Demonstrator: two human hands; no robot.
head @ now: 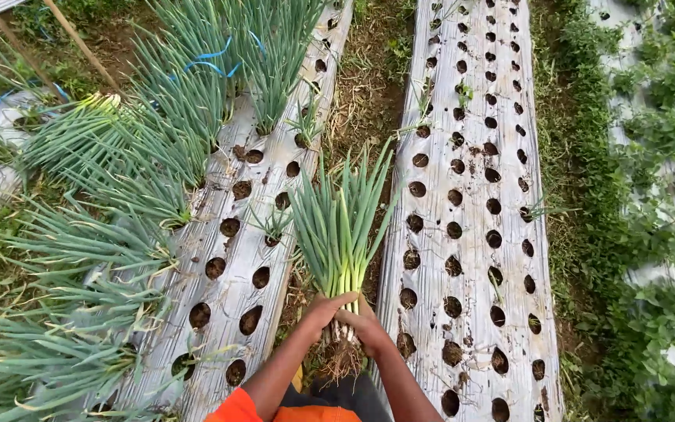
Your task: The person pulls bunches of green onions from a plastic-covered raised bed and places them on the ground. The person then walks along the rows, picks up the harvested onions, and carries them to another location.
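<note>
A bunch of green onions point(341, 223) stands upright in front of me, long green leaves fanning upward, pale stems and muddy roots at the bottom. My left hand point(323, 309) and my right hand point(366, 326) both grip the bunch at its pale base, side by side, over the dirt furrow between two beds. The roots hang just below my hands. An orange sleeve shows at the bottom edge.
Silver plastic mulch with rows of round planting holes covers the left bed point(232, 242) and the right bed point(470, 234). Pulled green onions lie in heaps at left point(80, 234). More onions grow at the top point(267, 55). Weeds fill the right side point(634, 234).
</note>
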